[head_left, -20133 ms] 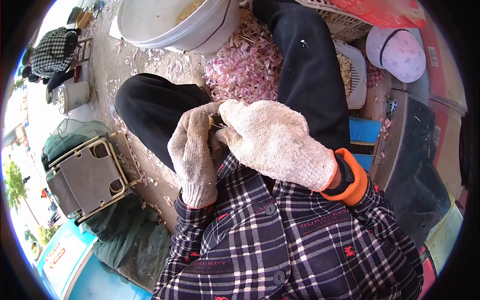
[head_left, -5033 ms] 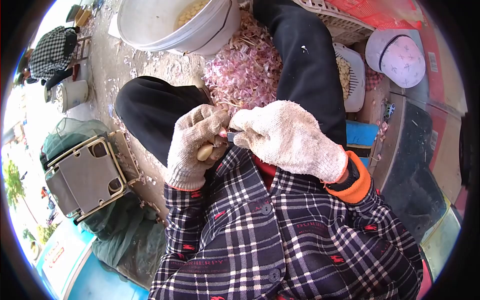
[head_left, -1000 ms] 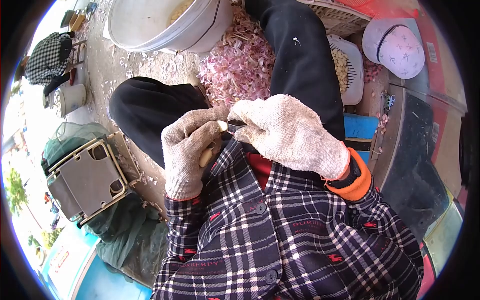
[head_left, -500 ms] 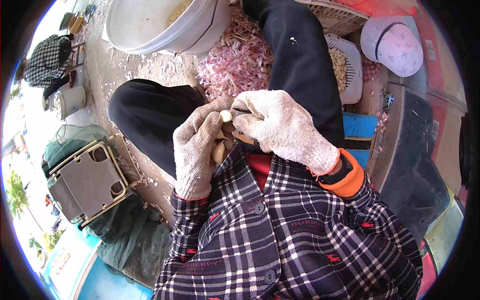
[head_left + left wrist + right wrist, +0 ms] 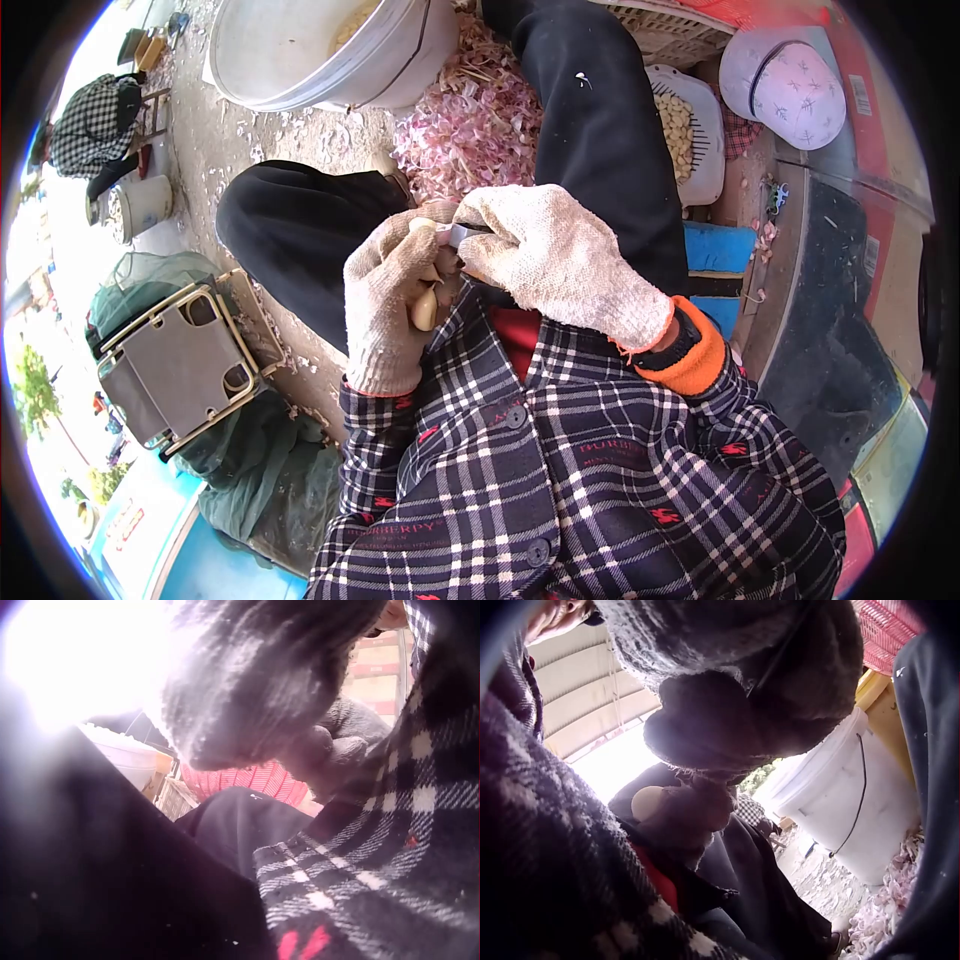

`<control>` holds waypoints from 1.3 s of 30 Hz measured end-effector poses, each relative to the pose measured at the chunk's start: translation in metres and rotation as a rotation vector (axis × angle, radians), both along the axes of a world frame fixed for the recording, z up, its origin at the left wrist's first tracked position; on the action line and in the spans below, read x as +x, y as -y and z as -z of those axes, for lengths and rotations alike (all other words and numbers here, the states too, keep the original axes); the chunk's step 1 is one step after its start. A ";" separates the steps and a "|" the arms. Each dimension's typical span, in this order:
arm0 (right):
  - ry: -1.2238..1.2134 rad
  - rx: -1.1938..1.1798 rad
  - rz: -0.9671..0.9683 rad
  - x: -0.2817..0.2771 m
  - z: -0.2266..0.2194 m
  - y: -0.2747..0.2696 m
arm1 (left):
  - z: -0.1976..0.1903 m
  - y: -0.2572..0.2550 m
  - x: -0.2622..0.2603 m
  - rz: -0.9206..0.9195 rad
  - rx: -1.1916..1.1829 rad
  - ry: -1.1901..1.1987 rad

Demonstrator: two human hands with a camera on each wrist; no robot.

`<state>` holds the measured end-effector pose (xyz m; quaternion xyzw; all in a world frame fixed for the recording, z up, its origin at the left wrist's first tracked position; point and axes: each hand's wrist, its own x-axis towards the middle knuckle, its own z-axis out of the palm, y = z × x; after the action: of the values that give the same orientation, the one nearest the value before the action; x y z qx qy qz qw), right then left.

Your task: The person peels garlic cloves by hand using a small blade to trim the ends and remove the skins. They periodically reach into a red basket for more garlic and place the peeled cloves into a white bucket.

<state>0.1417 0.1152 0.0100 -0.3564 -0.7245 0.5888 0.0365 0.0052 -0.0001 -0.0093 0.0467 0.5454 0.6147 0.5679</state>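
Both hands wear off-white knit gloves and meet in front of the chest. The left hand (image 5: 385, 300) pinches a pale garlic clove (image 5: 424, 226) between thumb and fingers. Against its palm lie more unpeeled cloves (image 5: 425, 310). Gripped in the right hand (image 5: 565, 260) is a small metal blade (image 5: 459, 235), its tip at the clove. In the right wrist view a round clove (image 5: 646, 803) shows by the left hand, below the dark right glove (image 5: 727, 712). The left wrist view shows the left glove (image 5: 255, 682) large and blurred; the clove is hidden there.
A pile of pink garlic skins (image 5: 470, 140) lies between the legs, beside a white bucket (image 5: 330, 70). A white basket of cloves (image 5: 710, 150) stands right of the right leg. A folding chair (image 5: 180, 360) is at left; another person (image 5: 95, 125) sits at the far left.
Since a second ago the left hand has shifted slightly right and its palm cloves show more. The right hand has moved a little left and up, the blade still at the clove.
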 end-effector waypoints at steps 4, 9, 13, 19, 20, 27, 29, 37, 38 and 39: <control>0.086 -0.180 -0.055 0.000 -0.006 -0.006 | 0.000 0.006 -0.009 -0.062 0.018 0.212; 0.038 0.117 -0.115 0.016 0.028 -0.003 | 0.013 0.011 -0.016 -0.034 0.123 0.434; 0.095 0.229 -0.089 0.014 0.029 -0.010 | 0.008 0.007 -0.012 -0.070 0.104 0.432; -0.522 -0.875 0.023 0.019 0.023 -0.029 | 0.009 0.005 -0.014 -0.093 0.116 0.462; -0.520 -0.872 0.026 0.017 0.025 -0.031 | 0.008 0.005 -0.014 -0.094 0.090 0.415; -0.228 -0.507 0.179 0.003 0.021 -0.021 | 0.000 0.001 -0.005 -0.028 0.001 0.319; -0.238 -0.627 0.169 -0.008 0.019 -0.006 | 0.003 0.000 0.000 0.002 -0.041 0.176; -0.291 -0.638 0.382 -0.005 0.039 0.006 | 0.004 -0.012 0.013 -0.037 -0.041 -0.091; -0.257 -0.622 0.384 -0.006 0.041 0.005 | 0.000 -0.014 0.013 -0.002 -0.055 -0.142; -0.223 -0.610 0.383 -0.005 0.041 0.004 | -0.001 -0.018 0.015 0.006 -0.052 -0.145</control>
<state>0.1364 0.1113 -0.0310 -0.4137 -0.4276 0.7952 0.1167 0.0204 0.0174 -0.0080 0.0782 0.6006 0.5936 0.5299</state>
